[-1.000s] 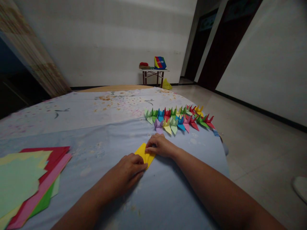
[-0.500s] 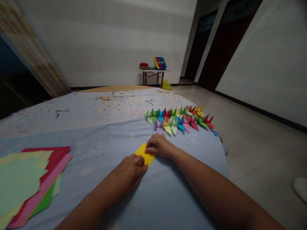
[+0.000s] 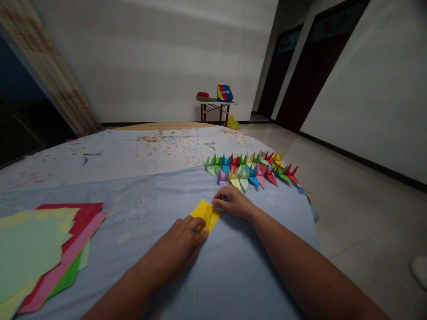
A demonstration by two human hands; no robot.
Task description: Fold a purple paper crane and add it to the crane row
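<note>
A folded yellow paper lies on the pale blue tablecloth in front of me. My left hand presses its near corner with curled fingers. My right hand pinches the paper's far right edge, fingers together. Just beyond the right hand, several folded paper cranes in green, blue, red, yellow, purple and pink stand in two rows.
A stack of loose coloured sheets, green, yellow, red and pink, lies at the left of the table. The table's right edge drops to a tiled floor. A small table with a colourful box stands by the far wall.
My right hand has slid a little to the right along the yellow paper, uncovering more of it. The left hand stays on the near corner. The view shifted slightly.
</note>
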